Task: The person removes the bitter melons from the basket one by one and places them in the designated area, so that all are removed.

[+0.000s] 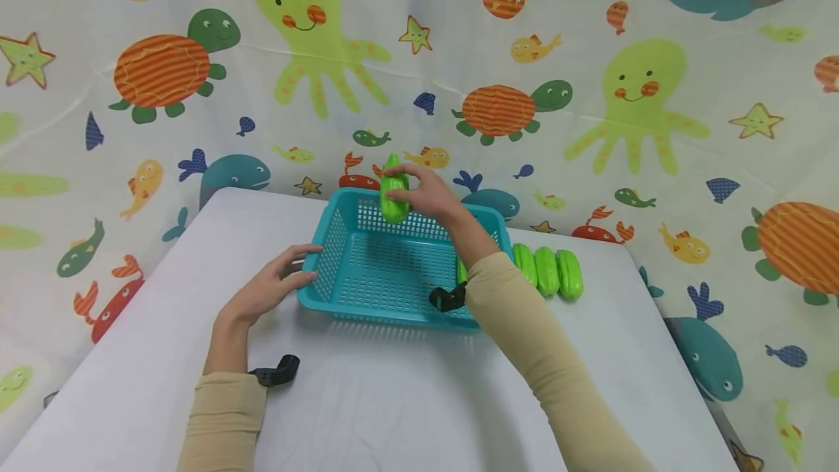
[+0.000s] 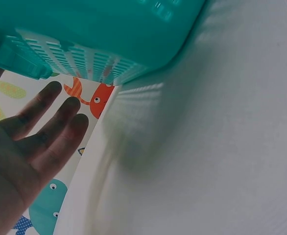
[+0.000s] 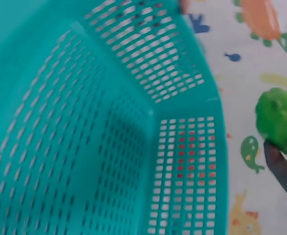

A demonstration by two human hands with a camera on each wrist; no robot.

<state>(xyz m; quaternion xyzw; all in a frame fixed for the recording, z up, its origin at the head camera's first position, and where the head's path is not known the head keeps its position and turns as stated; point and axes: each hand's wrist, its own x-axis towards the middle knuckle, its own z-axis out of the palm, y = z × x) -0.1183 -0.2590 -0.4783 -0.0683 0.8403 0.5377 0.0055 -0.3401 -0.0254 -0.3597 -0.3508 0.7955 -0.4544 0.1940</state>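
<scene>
My right hand grips a bright green, glossy toy bitter melon above the back part of a turquoise plastic basket. The melon stands nearly upright, its narrow tip up. In the right wrist view, the bitter melon and a finger show at the right edge, beside the basket rim. My left hand is at the basket's left side, fingers extended by the rim. The left wrist view shows the left hand's fingers spread, below the basket wall. Another green piece shows at the basket's right, mostly hidden by my right forearm.
Several more green bitter melons lie in a row on the white table, just right of the basket. A curtain printed with sea animals hangs behind the table. Black cameras sit on both wrists.
</scene>
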